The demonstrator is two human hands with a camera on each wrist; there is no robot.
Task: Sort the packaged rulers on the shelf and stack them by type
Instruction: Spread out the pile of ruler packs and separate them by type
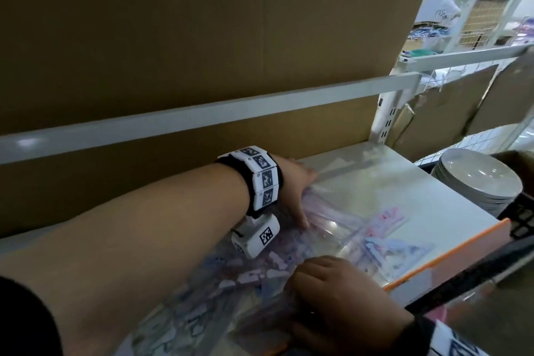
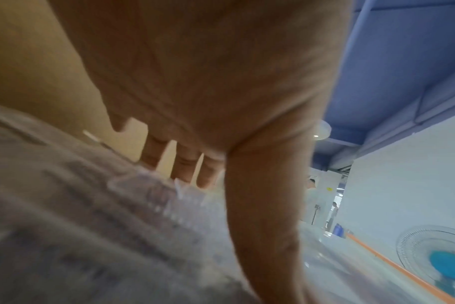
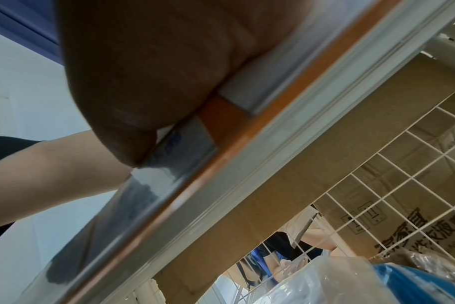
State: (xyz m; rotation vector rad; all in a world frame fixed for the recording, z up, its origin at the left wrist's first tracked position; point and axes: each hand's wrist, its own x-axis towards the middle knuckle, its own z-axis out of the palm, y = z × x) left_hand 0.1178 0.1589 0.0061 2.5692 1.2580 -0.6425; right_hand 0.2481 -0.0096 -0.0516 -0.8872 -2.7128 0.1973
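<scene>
Rulers (image 1: pixel 341 228) lie beside stacked plates (image 1: pixel 482 179).

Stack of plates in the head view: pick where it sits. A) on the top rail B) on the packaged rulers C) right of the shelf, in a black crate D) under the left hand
C: the stack of plates sits past the shelf's right end, inside a black crate.

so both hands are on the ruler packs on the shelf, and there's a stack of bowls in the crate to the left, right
Not quite: the crate is to the right of the shelf, and it holds a stack of plates, as the head view shows. The rest stands: the left hand and right hand are both on the ruler packs.
</scene>
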